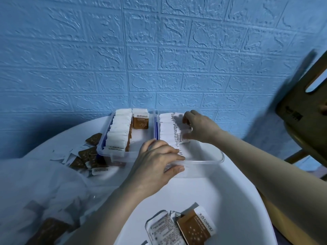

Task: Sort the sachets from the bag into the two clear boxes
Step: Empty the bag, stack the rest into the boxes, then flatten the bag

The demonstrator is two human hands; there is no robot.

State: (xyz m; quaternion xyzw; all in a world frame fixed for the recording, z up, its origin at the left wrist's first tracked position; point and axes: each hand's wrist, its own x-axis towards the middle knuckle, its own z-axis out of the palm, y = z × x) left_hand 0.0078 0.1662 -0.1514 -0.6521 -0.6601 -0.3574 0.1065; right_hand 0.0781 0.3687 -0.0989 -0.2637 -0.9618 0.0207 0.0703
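Nearest brown sachet (195,226) and boxed one (140,118) read "taikoo"

I see bare table (230,195) in front of the right box (203,162), open for approach. Loose sachets (85,156) crowd the left box (106,149) on its left. More sachets (180,227) block the near edge. The wall (159,50) closes the rear.

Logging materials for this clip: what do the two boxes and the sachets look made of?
Right clear box: see-through plastic, glossy; its rim shows highlights. Left clear box: the same, apparently with blue edging. Sachets: probably coated paper or foil laminate, matte white and brown print, crimped edges.
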